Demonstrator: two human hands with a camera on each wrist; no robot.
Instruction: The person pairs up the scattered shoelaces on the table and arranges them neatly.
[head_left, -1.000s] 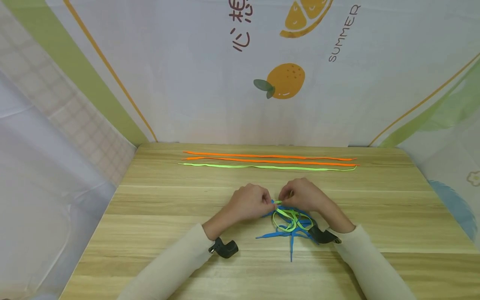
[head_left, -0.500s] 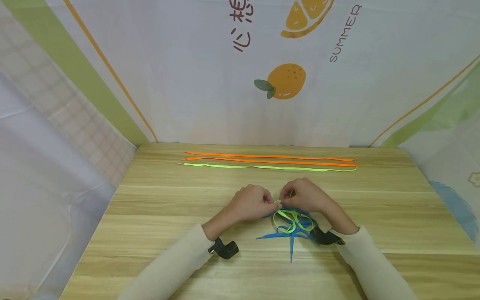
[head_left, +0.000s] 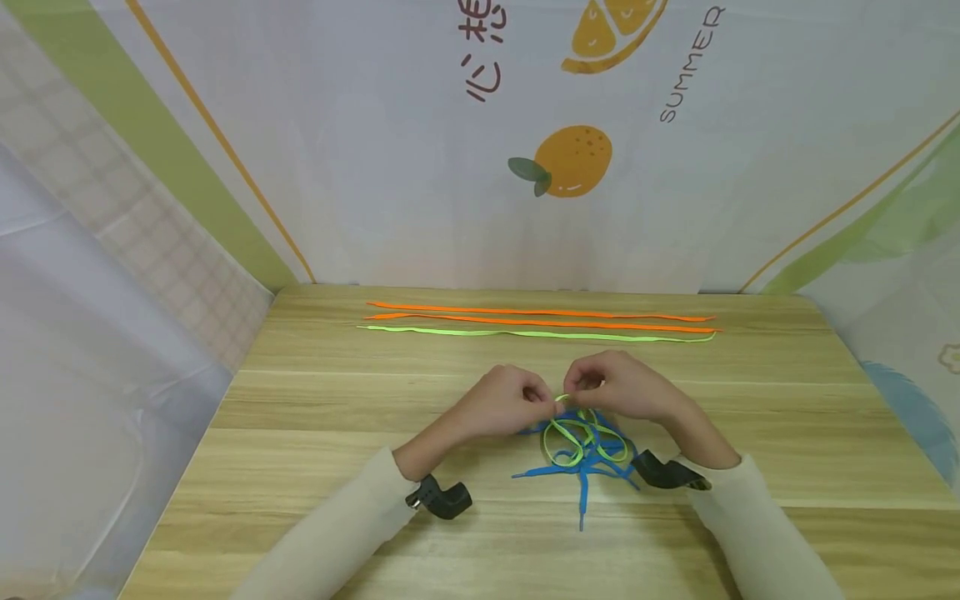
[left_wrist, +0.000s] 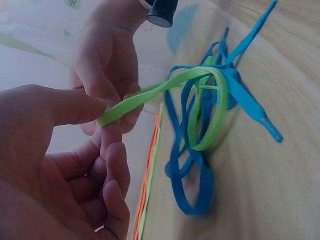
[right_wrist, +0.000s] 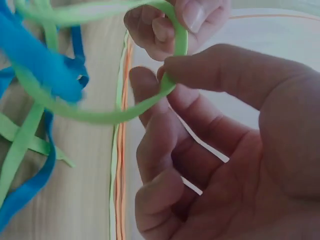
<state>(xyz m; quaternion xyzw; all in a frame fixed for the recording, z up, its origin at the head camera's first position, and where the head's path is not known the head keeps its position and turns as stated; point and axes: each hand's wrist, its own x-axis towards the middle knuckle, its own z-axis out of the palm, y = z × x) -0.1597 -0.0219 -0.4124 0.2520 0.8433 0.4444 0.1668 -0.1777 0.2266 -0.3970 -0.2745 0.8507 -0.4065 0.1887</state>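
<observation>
In the head view, a tangle of flat shoelaces lies on the table, one yellow-green shoelace [head_left: 567,454] looped among blue shoelaces [head_left: 551,472] with tipped ends. My left hand [head_left: 502,404] pinches the green lace between thumb and forefinger, just above the tangle's far side. Facing it, my right hand [head_left: 622,387] pinches the same lace a short way along. The right wrist view shows the green lace [right_wrist: 180,37] running between the two hands in a raised loop. Blue loops [left_wrist: 205,185] hang below the green one in the left wrist view.
Two orange shoelaces [head_left: 540,322] and another green shoelace [head_left: 480,333] lie stretched side by side along the back of the wooden table [head_left: 315,433]. A printed white curtain [head_left: 405,167] rises behind the table's far edge.
Both hands have risen slightly, the right one also shifting a little rightward. The green lace between them now stands up in a larger loop, and the pile has shifted slightly.
</observation>
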